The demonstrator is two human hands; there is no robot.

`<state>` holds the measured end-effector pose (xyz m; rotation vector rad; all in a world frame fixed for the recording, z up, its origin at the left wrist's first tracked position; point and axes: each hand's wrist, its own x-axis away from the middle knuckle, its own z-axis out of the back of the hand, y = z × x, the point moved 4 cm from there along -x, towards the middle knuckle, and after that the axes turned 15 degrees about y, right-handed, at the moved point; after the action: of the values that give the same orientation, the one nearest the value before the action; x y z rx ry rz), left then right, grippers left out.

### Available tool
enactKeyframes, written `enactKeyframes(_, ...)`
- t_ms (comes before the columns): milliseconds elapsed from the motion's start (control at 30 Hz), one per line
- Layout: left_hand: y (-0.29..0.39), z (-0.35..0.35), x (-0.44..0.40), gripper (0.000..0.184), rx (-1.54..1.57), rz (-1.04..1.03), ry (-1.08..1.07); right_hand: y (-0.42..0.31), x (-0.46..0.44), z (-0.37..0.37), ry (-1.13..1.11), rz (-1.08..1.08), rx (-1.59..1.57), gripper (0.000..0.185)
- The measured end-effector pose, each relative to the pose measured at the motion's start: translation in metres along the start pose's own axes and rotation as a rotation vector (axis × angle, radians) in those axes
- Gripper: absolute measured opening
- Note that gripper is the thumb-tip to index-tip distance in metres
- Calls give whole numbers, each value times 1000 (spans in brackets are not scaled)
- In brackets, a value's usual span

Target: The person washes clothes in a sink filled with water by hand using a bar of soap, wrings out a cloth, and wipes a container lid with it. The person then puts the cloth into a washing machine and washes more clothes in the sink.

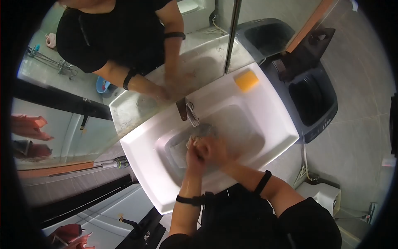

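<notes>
Both my hands are together in the basin of the white sink (277,116), just below the faucet (191,115). My left hand (195,157) is closed, its fingers curled round something small and pale, perhaps cloth, that I cannot make out for certain. Pressed close against it is my right hand (214,151), smeared by motion, so its fingers do not show clearly. Water covers the bottom of the basin around them. Dark bands sit on both forearms.
On the sink's back right corner lies a yellow sponge (246,81). A mirror (137,120) behind the sink reflects a person in black. To the right stands a dark grey washing machine (327,99) with its lid raised. A pole with a brush-like end (120,162) is at left.
</notes>
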<state>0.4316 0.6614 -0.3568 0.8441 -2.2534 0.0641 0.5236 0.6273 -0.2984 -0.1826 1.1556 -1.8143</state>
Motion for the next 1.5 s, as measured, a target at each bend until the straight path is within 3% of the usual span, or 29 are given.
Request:
enactKeyframes(67, 1, 17, -17, 39, 2, 138, -221, -27, 17, -2, -33, 27, 36, 20)
enactKeyframes(100, -3, 25, -23, 39, -80, 91, -101, -31, 20, -2, -45, 43, 55, 20)
enactKeyframes(200, -18, 8, -12, 40, -326, -61, 270, 6, -16, -1, -295, -260, 157, 22)
enactKeyframes(267, -18, 2, -8, 40, -492, -170, 509, 18, -10, -7, -102, -289, 184, 26)
enactKeyframes(367, -5, 17, -24, 40, -354, 34, 442, 11, 22, -16, 46, -236, 231, 29)
enactKeyframes(433, -8, 10, -16, 44, -931, -128, 513, 13, 29, -16, -68, -165, 273, 32)
enactKeyframes(500, -1, -19, -2, 46, -1234, -165, 460, 37, 9, 1, -328, -93, 341, 37)
enactKeyframes(567, 2, -53, 25, 46, -1249, -48, 312, 60, -18, 14, -439, -1, 259, 47)
enactKeyframes(667, 29, -100, 58, 35, -1635, -210, -76, 76, -13, 1, -478, 237, 242, 62)
enactKeyframes(700, 40, -103, 65, 34, -1616, -250, -160, 82, -7, -3, -468, 337, 255, 67)
enactKeyframes(767, 67, -105, 77, 31, -1579, -333, -334, 107, -29, 1, -774, -379, -263, 71)
enactKeyframes(833, 91, -55, 55, 34, -1794, -549, -155, 105, -45, 9, -833, -622, -461, 69)
enactKeyframes(867, 96, -18, 37, 36, -1893, -663, -54, 92, -55, 18, -769, -511, -388, 65)
enactKeyframes(900, 93, 14, 30, 35, -1796, -1326, -59, 84, -61, 22, -708, -406, -314, 61)
enactKeyframes(1000, 41, 6, 25, 22, -586, -351, 322, 51, -34, 6, -354, -151, -287, 54)
enactKeyframes(1067, 31, -8, 22, 25, -593, -353, 240, 20, -17, -3, -397, -156, -314, 51)
enactKeyframes(1133, 22, -15, 22, 27, -589, -355, 167, -28, -3, 10, -322, 35, -171, 44)
enactKeyframes(1167, 18, -19, 20, 29, -587, -357, 129, -60, 0, 25, -216, 230, -14, 39)
enactKeyframes(1233, 8, -24, 13, 31, -524, -328, 110, -60, 2, 7, -100, 158, -64, 32)
enactKeyframes(1267, 3, -24, 11, 31, -467, -294, 136, -29, 10, -30, -90, -116, -273, 30)
enactKeyframes(1333, -5, -23, 4, 31, -357, -233, 187, 2, 14, -54, -122, -331, -309, 30)
enactKeyframes(1500, 1, 14, -22, 32, -68, -25, 489, 32, 0, -55, -375, -27, 528, 34)
